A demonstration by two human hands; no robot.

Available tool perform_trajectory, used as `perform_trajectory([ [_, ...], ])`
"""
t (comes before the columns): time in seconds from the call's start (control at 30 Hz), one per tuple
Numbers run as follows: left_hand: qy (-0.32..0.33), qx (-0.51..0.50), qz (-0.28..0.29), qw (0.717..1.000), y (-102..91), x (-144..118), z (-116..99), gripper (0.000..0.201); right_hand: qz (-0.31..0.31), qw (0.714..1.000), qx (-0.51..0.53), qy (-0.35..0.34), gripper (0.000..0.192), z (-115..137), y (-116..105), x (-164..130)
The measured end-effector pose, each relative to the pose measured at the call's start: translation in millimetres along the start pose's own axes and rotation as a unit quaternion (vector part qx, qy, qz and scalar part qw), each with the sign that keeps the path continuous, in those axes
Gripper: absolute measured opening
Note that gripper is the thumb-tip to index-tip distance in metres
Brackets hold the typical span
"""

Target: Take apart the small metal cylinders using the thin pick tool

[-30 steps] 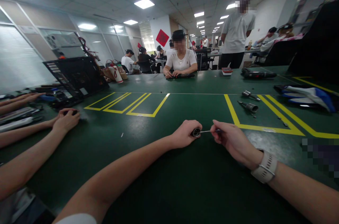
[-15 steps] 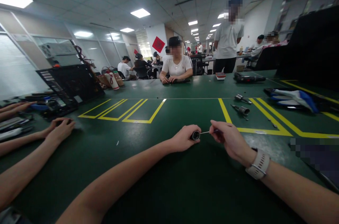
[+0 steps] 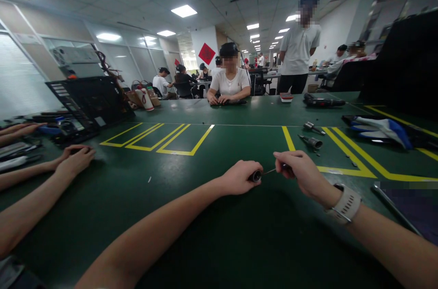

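Note:
My left hand (image 3: pixel 241 177) is closed around a dark cylindrical part (image 3: pixel 255 176) whose round, hollow metal end faces me. In my right hand (image 3: pixel 297 172) is a screwdriver (image 3: pixel 286 168) with a dark handle and a thin shaft. The shaft points left at the cylindrical part; whether its tip touches the rim cannot be made out. Beyond my right hand, a metal gear-like part (image 3: pixel 310 141) with a pointed shaft lies on the green table (image 3: pixel 191 216). A second, similar metal part (image 3: pixel 313 128) lies just behind it.
Small dark bits lie near the yellow tape (image 3: pixel 356 172). Blue-and-white gloves (image 3: pixel 379 129) and a dark power tool (image 3: pixel 323 100) are at the right. A co-worker's hands (image 3: pixel 77 159) rest on the table at left. Another person (image 3: pixel 230 81) sits opposite.
My right hand has shifted slightly right and up, with the screwdriver now more tilted. The cylindrical part in my left hand has turned a little. The camera view has moved slightly.

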State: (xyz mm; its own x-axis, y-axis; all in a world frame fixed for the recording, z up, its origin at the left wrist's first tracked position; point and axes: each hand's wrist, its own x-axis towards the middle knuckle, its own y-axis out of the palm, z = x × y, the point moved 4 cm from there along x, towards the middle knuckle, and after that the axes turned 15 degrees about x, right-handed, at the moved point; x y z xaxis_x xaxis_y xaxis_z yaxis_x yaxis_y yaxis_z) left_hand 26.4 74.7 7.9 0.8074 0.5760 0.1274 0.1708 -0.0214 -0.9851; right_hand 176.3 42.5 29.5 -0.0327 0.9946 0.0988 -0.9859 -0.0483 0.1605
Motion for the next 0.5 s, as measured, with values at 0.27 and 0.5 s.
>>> perform_trajectory([
  [0.27,0.013,0.012,0.011,1.000,0.5,0,3,0.016,0.026,1.000,-0.009,0.013,0.040,-4,-2,1],
  [0.5,-0.017,-0.093,0.020,0.995,7.1,1,16,0.022,0.057,0.997,-0.028,0.045,0.040,-11,-3,3],
])
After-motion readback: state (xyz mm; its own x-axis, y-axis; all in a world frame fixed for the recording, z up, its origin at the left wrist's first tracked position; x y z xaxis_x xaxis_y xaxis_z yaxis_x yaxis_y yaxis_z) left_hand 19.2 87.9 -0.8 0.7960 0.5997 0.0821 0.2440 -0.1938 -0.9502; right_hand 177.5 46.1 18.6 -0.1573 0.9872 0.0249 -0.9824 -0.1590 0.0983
